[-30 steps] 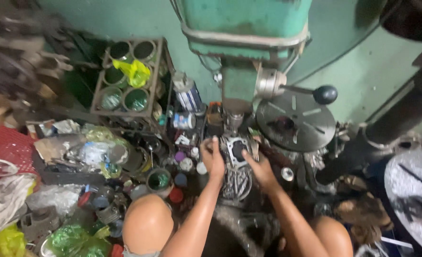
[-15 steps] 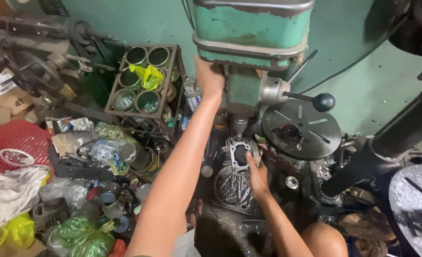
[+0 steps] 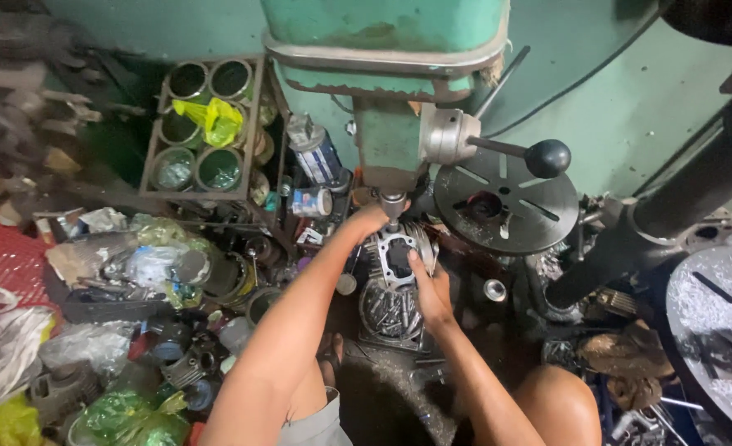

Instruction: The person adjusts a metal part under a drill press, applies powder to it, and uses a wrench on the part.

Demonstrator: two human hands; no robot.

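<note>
My left hand [image 3: 371, 221] is up at the chuck [image 3: 392, 201] of the green drill press [image 3: 386, 124], its fingers curled round the chuck where it hangs just above the work; how tightly they close I cannot tell, since the back of the hand hides them. My right hand [image 3: 432, 291] rests on the finned metal casting [image 3: 395, 258] that sits directly under the chuck, thumb pressed along its right edge and the other fingers wrapped round the side, clamped on it to steady it. The casting shows a flat, pale face with a dark square opening in the middle, and it lies between my two hands, in front of the machine's column. Just below it is a round tin of drill bits and small steel parts [image 3: 392, 310], touching or nearly touching the casting's lower edge. To the right, the press's feed lever with its black ball knob [image 3: 547, 158] sticks out over the round slotted drill plate [image 3: 506, 200], which is swung aside, well clear of the chuck. Off to my left stands a dark crate of cylinder sleeves [image 3: 202, 124] with a yellow plastic bag [image 3: 215, 120] stuffed into it, and the floor around my knees is crowded with engine parts and crumpled bags.
</note>
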